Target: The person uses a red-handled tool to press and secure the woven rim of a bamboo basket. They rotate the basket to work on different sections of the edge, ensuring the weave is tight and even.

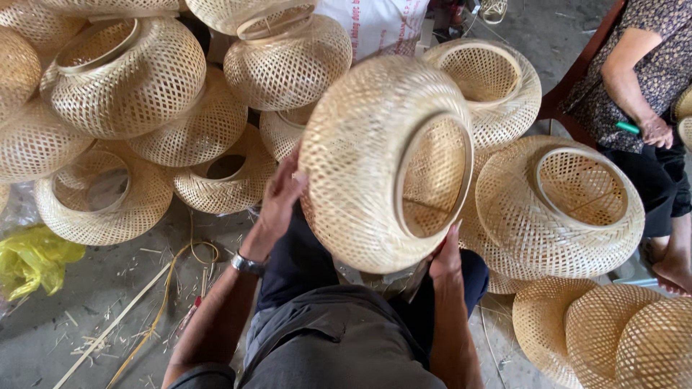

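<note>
Head view. My left hand (280,193) lies flat, fingers spread, against the left flank of the woven shade (386,162), palm pressing inward. My right hand (447,258) cups the lower right edge just under the round rim (432,176), fingers curled out of sight beneath the weave. The two hands thus clamp the shade between them, above my lap (339,338), tilted so that the rim's opening faces right and toward me; I judge this hold exposes the rim and inner weave to view while keeping pressure off the thin lattice. A watch (247,264) sits on my left wrist.

Around the shade, room is tight. A pile of finished shades (126,79) fills the floor's far left corner, and more shades (559,209) crowd just beside my right hand, nearly touching the held one. Shallower woven caps (598,335) occupy the near right corner. The open floor (86,324) lies toward the near left edge, strewn with bamboo strips (115,324) and a yellow bag (32,259). A second person (645,79) sits at the far right edge, well apart.
</note>
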